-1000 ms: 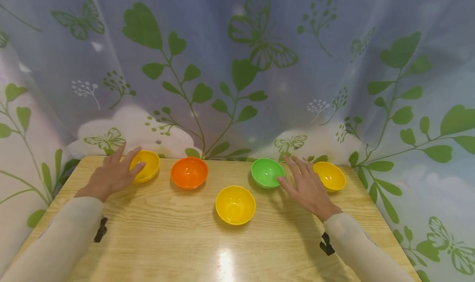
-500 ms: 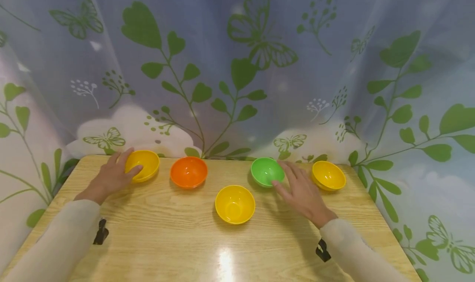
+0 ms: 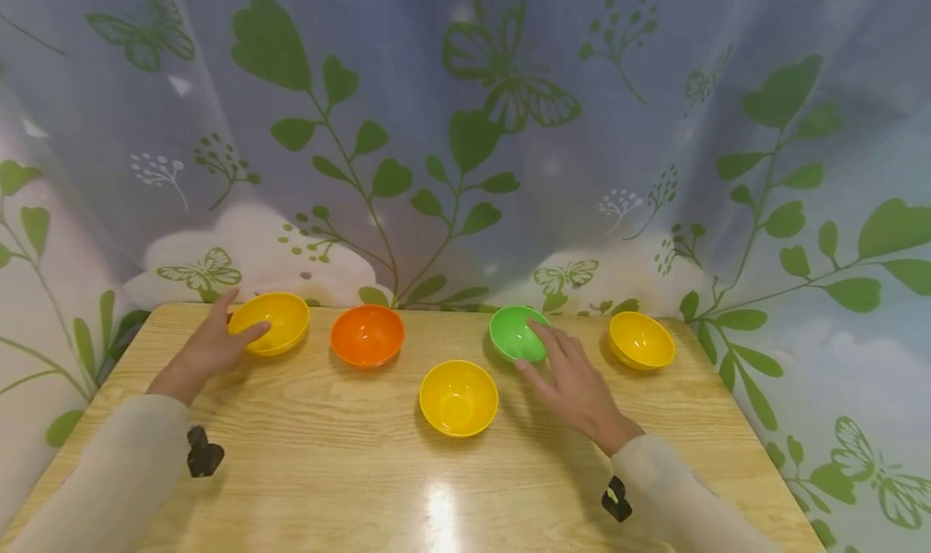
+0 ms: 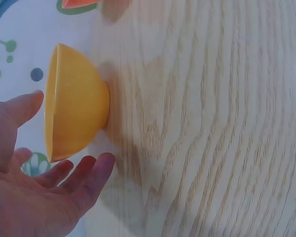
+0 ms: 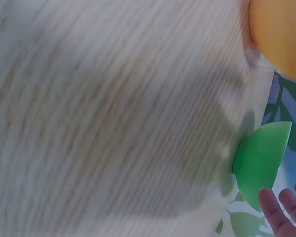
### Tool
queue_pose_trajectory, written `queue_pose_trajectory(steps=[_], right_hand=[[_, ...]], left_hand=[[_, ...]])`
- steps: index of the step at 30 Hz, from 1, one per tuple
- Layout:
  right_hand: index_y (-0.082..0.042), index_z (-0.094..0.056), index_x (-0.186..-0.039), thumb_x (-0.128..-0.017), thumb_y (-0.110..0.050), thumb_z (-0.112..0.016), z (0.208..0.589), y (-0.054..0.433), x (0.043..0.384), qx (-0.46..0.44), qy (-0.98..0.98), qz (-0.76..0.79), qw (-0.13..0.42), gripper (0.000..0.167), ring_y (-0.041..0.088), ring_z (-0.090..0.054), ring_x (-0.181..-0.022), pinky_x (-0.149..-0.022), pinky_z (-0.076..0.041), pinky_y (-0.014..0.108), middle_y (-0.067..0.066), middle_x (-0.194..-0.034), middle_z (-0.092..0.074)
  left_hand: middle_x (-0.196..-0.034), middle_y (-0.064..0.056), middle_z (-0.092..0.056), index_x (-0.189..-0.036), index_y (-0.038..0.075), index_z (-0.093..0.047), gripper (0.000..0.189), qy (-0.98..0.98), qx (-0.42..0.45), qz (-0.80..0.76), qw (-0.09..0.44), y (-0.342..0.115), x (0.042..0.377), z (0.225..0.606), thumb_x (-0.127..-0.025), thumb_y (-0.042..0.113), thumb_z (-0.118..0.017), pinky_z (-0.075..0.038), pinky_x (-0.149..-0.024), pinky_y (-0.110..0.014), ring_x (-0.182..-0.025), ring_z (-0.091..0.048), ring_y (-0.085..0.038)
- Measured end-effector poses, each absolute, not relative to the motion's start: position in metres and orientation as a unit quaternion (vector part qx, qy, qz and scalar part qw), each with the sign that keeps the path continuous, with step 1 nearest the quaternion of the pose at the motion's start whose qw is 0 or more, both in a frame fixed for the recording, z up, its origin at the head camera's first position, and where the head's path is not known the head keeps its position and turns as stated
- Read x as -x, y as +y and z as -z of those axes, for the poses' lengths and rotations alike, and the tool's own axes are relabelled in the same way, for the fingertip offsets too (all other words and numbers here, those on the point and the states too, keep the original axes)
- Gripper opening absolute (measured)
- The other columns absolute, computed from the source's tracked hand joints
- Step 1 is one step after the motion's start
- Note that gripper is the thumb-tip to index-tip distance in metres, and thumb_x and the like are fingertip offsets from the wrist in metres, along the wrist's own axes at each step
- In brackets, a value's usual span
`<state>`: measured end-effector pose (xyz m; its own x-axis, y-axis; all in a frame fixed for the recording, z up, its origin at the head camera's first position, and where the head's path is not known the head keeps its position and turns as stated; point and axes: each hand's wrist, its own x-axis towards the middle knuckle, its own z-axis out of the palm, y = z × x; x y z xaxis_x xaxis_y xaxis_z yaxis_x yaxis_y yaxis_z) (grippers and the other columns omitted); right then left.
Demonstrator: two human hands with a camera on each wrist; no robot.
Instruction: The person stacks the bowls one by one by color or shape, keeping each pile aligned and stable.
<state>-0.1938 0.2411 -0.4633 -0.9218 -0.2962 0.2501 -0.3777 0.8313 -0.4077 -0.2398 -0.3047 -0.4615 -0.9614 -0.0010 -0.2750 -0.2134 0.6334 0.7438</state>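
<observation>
Beside the far-left yellow bowl is my left hand, its thumb over the near rim. In the left wrist view, the fingers are spread beside this yellow bowl, with a gap between thumb and rim. My right hand reaches to the right side of the green bowl, its fingertips covering part of the rim. The right wrist view has the fingertips by the edge of the green bowl; whether they touch it I cannot tell. Both bowls stand upright.
An orange bowl stands between the far-left yellow bowl and the green one. Another yellow bowl sits nearer, at the middle, and a further yellow bowl at the right. Behind the wooden table hangs a patterned curtain.
My right hand has moved left, away from the right yellow bowl and closer to the green bowl. My left hand has shifted slightly left, uncovering more of its yellow bowl. The bowls stay in place.
</observation>
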Motion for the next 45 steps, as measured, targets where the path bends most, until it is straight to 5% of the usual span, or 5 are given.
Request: queue_pose_trajectory(steps=[8, 13, 21, 32, 45], right_hand=[[-0.019, -0.034, -0.171, -0.112, -0.049, -0.056, 0.469, 0.234, 0.191, -0.172, -0.947, -0.261, 0.078, 0.070, 0.044, -0.046, -0.154, -0.121, -0.045, 0.072, 0.016, -0.170, -0.046], [-0.017, -0.034, -0.171, -0.111, -0.046, -0.060, 0.470, 0.229, 0.188, -0.178, -0.940, -0.280, 0.076, 0.071, 0.042, -0.050, -0.150, -0.123, -0.046, 0.068, 0.015, -0.169, -0.047], [-0.012, -0.038, -0.169, -0.111, -0.037, -0.064, 0.470, 0.220, 0.186, -0.150, -0.918, -0.362, 0.064, 0.068, 0.039, -0.062, -0.131, -0.094, -0.063, 0.049, 0.017, -0.162, -0.053], [-0.012, -0.047, -0.163, -0.109, -0.027, -0.068, 0.470, 0.213, 0.182, -0.154, -0.895, -0.412, 0.069, 0.061, 0.038, -0.060, -0.133, -0.094, -0.066, 0.056, 0.016, -0.160, -0.055], [-0.013, -0.050, -0.161, -0.110, -0.023, -0.066, 0.477, 0.200, 0.175, -0.141, -0.870, -0.472, 0.030, 0.055, 0.034, -0.067, -0.124, -0.088, -0.062, 0.032, 0.018, -0.150, -0.064]], left_hand=[[-0.173, -0.044, 0.003, -0.172, 0.010, 0.020, 0.098, 0.849, 0.109, -0.498, 0.139, -0.306, 0.239, 0.464, -0.115, 0.037, -0.055, -0.068, -0.092, -0.033, -0.156, -0.031, -0.060], [-0.174, -0.042, 0.011, -0.172, 0.013, 0.022, 0.096, 0.818, 0.124, -0.544, 0.143, -0.303, 0.237, 0.466, -0.116, 0.032, -0.054, -0.068, -0.093, -0.033, -0.156, -0.034, -0.056], [-0.176, -0.038, 0.013, -0.173, 0.021, 0.020, 0.092, 0.765, 0.152, -0.610, 0.139, -0.300, 0.232, 0.470, -0.116, 0.022, -0.052, -0.066, -0.099, -0.035, -0.158, -0.031, -0.053], [-0.177, -0.032, 0.016, -0.174, 0.025, 0.016, 0.087, 0.719, 0.171, -0.660, 0.137, -0.301, 0.232, 0.476, -0.116, 0.014, -0.048, -0.066, -0.100, -0.036, -0.163, -0.020, -0.051], [-0.179, -0.029, 0.012, -0.175, 0.034, 0.008, 0.080, 0.691, 0.178, -0.685, 0.144, -0.304, 0.231, 0.479, -0.117, 0.011, -0.041, -0.065, -0.102, -0.038, -0.164, -0.019, -0.049]])
